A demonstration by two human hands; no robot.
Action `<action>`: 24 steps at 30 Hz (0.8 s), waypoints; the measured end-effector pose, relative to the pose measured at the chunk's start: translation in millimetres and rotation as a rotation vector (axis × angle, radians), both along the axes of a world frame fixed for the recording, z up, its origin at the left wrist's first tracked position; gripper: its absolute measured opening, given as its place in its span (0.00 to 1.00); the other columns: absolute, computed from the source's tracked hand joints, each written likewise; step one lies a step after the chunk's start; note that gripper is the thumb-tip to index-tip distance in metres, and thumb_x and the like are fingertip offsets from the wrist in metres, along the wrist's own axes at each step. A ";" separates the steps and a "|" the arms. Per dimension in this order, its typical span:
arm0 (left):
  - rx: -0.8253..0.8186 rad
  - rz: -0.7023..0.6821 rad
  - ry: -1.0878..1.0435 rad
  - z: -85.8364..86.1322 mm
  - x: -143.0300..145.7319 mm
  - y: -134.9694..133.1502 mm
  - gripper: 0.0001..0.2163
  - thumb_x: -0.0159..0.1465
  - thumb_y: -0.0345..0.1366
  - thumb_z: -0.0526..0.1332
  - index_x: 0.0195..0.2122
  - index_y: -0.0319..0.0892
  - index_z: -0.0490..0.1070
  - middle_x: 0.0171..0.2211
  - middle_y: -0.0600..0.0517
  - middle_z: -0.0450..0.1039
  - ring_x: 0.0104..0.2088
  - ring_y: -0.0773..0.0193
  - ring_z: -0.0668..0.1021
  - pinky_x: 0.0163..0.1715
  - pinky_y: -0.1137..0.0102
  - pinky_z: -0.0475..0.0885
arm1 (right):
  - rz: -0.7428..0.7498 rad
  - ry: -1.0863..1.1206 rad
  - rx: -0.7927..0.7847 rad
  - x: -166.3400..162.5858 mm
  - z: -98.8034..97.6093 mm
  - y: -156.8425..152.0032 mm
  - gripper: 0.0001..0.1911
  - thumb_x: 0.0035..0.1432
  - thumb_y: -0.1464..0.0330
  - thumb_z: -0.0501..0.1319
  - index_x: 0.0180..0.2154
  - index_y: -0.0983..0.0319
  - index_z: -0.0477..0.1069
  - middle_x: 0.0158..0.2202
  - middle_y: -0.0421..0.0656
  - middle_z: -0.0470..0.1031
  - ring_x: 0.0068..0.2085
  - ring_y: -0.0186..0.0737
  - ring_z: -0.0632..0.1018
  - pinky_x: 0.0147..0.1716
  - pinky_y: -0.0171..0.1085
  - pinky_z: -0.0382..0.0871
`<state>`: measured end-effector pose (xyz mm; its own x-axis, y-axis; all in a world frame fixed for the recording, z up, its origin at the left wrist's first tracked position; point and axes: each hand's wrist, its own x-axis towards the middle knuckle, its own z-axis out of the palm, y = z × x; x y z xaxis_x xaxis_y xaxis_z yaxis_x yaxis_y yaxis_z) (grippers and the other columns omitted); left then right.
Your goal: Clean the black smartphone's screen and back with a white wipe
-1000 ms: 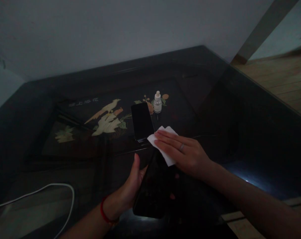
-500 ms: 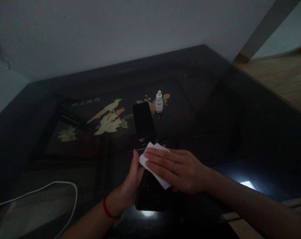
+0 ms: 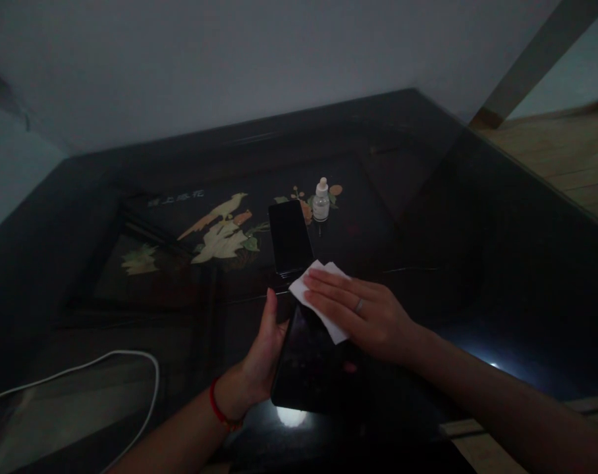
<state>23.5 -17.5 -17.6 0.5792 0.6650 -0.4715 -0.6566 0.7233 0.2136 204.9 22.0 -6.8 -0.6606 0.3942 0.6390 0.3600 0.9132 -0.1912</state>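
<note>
My left hand grips the left side of a black flat-screen device, its thumb up along the edge. Whether the device is a phone or a small tablet I cannot tell; its right side blends into the dark tabletop. Pressed on the device's far end is a folded white tissue or cloth, held under the flat, joined fingers of my right hand. Just beyond lies a black phone, screen up. A small clear dropper bottle with a white cap stands upright to the phone's right.
Everything rests on a glossy black table with an inlaid bird-and-flower picture. A white cable curves across the near left. Beyond the far edge rises a pale wall; wooden floor shows at right.
My right hand and the white wipe have moved up and slightly right, toward the far end of the device, uncovering more of its screen. My left hand keeps its hold.
</note>
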 end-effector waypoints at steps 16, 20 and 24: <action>0.167 -0.065 -0.237 7.2 -8.2 7.9 0.26 0.66 0.54 0.44 0.54 0.45 0.70 0.52 0.44 0.73 0.48 0.54 0.77 0.44 0.55 0.73 | -0.094 0.165 -0.100 26.3 4.1 18.4 0.18 0.62 0.75 0.53 0.53 0.67 0.68 0.52 0.53 0.74 0.56 0.44 0.72 0.54 0.45 0.70; 0.150 -0.217 -0.260 2.5 -3.9 -2.0 0.29 0.67 0.54 0.40 0.57 0.43 0.66 0.56 0.41 0.68 0.50 0.54 0.76 0.44 0.57 0.72 | -0.163 0.240 -0.309 20.9 12.2 14.8 0.19 0.62 0.76 0.51 0.53 0.63 0.68 0.54 0.46 0.73 0.56 0.37 0.73 0.56 0.39 0.67; 0.140 -0.321 -0.226 2.5 -3.7 -7.3 0.30 0.67 0.54 0.39 0.58 0.40 0.66 0.54 0.40 0.71 0.48 0.54 0.76 0.46 0.57 0.71 | -0.023 0.212 -0.498 18.1 20.0 14.2 0.17 0.64 0.75 0.51 0.51 0.62 0.69 0.52 0.43 0.74 0.53 0.36 0.74 0.54 0.36 0.69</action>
